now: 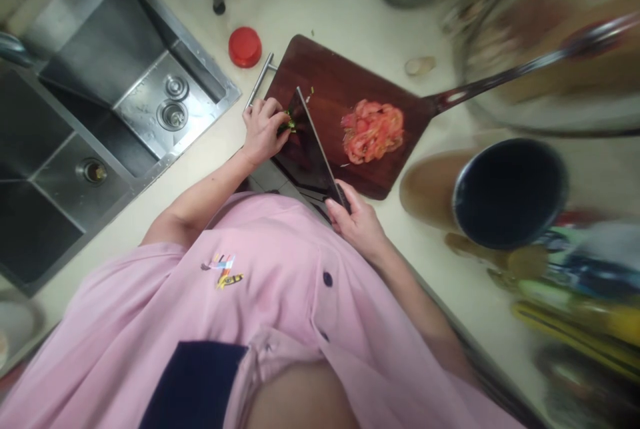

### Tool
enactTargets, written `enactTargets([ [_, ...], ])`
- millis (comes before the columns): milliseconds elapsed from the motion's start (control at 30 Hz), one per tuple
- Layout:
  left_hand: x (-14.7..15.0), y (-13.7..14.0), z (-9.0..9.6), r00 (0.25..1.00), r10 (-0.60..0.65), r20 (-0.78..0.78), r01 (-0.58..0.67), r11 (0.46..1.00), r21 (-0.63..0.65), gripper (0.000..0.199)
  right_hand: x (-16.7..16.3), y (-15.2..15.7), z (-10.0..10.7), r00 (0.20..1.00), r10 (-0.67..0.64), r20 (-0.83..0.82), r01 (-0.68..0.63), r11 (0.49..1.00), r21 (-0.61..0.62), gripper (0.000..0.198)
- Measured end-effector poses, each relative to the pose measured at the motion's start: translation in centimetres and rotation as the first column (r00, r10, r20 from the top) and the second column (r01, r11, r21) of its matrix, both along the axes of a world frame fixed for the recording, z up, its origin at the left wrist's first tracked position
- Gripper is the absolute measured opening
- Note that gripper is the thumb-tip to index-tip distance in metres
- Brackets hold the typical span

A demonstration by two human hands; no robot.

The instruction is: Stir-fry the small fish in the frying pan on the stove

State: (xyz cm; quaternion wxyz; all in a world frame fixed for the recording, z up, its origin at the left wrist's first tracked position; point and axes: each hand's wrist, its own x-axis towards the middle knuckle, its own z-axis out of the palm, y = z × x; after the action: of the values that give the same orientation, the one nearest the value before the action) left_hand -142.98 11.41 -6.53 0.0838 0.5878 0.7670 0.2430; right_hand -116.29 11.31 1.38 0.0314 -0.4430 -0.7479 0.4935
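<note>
My right hand (357, 219) is wrapped round the dark handle of a cleaver (313, 142), whose broad blade stands over the near left part of a brown wooden cutting board (320, 69). Close to the blade's left face, my left hand (265, 128) has its fingers curled down on a small bunch of chopped green onion (291, 122). A few green bits lie just past the blade. On the right half of the board rests a heap of sliced tomato (373, 131), apart from the blade.
A double steel sink (173, 149) lies to the left. Beyond the board are a red lid (245, 47) and a ladle (500, 82), its handle end near the board's right corner. A dark-mouthed pot (513, 192) and blurred packets stand on the right.
</note>
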Motion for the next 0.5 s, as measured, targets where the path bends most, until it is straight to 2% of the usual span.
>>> enactTargets([
  [233, 0.3, 0.2, 0.2, 1.0, 0.009, 0.003, -0.009, 1.0, -0.017, 0.018, 0.1, 0.2, 0.6, 0.999, 0.026, 0.038, -0.026, 0.999, 0.019, 0.05],
  [500, 0.4, 0.6, 0.3, 1.0, -0.004, 0.023, 0.003, 1.0, 0.014, 0.031, 0.0, 0.3, 1.7, 0.992, 0.063, 0.112, -0.065, 0.998, 0.016, 0.052],
])
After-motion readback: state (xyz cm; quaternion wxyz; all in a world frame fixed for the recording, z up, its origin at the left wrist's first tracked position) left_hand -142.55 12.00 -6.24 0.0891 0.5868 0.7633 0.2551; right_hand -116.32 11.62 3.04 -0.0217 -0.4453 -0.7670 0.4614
